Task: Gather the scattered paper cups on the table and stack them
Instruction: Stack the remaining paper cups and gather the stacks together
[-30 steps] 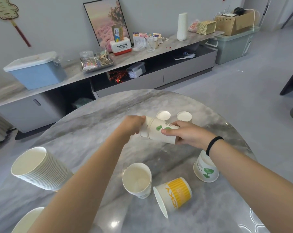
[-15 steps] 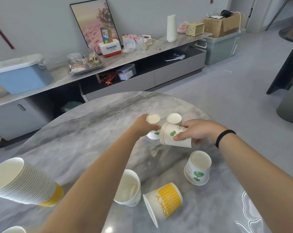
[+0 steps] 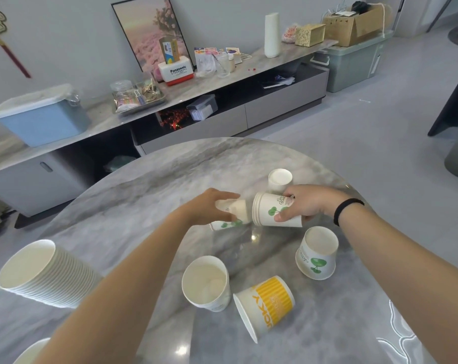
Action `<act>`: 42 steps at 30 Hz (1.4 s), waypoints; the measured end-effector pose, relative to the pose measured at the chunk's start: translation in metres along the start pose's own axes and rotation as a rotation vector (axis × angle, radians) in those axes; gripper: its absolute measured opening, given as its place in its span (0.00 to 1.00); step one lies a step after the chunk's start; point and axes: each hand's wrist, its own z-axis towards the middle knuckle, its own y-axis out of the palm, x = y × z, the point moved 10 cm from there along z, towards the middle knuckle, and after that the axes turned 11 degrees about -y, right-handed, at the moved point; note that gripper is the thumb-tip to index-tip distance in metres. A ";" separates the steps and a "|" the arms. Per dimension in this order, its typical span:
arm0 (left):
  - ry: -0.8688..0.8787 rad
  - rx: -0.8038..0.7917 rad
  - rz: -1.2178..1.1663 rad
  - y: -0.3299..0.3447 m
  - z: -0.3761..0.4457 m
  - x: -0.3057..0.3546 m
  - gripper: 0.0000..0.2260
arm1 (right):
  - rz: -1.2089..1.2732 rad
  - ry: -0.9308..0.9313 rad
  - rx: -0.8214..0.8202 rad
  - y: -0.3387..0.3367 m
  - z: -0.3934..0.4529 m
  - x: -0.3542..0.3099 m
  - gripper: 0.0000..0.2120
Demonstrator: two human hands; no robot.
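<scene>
Nesting one more cup into the small stack between my hands.

My right hand (image 3: 310, 206) grips a short stack of green-tree paper cups (image 3: 275, 210) lying sideways, mouth toward my left hand (image 3: 209, 208), which curls round a single cup (image 3: 232, 214) whose base seems just inside that mouth, though blur hides how deep. Next I must push it straight home. Beyond my right hand one cup (image 3: 280, 179) stands upside down; nearer me an upturned tree cup (image 3: 317, 253), an upright white cup (image 3: 205, 283) and a tipped yellow-striped cup (image 3: 267, 303) wait on the marble table (image 3: 133, 195). A tall stack (image 3: 45, 274) lies left of my forearm. Nothing blocks the push.
</scene>
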 end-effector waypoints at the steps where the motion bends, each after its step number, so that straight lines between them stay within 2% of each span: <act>1: -0.014 -0.025 -0.069 0.004 0.000 -0.002 0.20 | -0.043 0.003 -0.011 0.003 0.001 -0.001 0.20; 3: -0.074 -0.045 -0.287 0.010 0.001 -0.011 0.14 | -0.127 0.010 -0.030 0.010 0.003 -0.001 0.23; 8: -0.144 -0.050 -0.731 0.021 0.008 -0.022 0.17 | -0.148 -0.005 -0.051 0.023 0.009 -0.004 0.27; 13: -0.220 -0.017 -0.931 0.020 0.009 -0.021 0.19 | -0.171 -0.036 -0.067 0.023 0.008 -0.007 0.29; 19: -0.171 -0.150 -1.136 0.027 0.002 0.022 0.20 | -0.045 -0.101 0.011 0.012 0.009 -0.017 0.28; 24: -0.169 -0.178 -1.148 0.031 0.001 0.056 0.17 | 0.037 -0.077 -0.082 0.000 -0.004 -0.003 0.23; 27: -0.229 -0.019 -0.908 0.029 0.010 0.059 0.17 | 0.030 -0.015 -0.081 -0.016 -0.014 0.020 0.22; 29: -0.252 0.034 -0.713 0.030 0.021 0.057 0.21 | -0.002 0.029 -0.063 -0.026 -0.017 0.034 0.23; 32: -0.212 -0.087 -0.597 0.047 0.043 0.066 0.33 | -0.014 0.087 -0.054 -0.033 -0.018 0.055 0.23; 34: -0.156 -0.136 -0.603 0.055 0.056 0.075 0.35 | -0.009 0.113 -0.043 -0.036 -0.016 0.066 0.24; 37: -0.105 -0.136 -0.645 0.063 0.071 0.079 0.31 | -0.003 0.117 -0.026 -0.040 -0.015 0.076 0.25; 42: -0.083 -0.167 -0.690 0.058 0.070 0.073 0.29 | 0.026 0.098 -0.014 -0.042 -0.014 0.079 0.24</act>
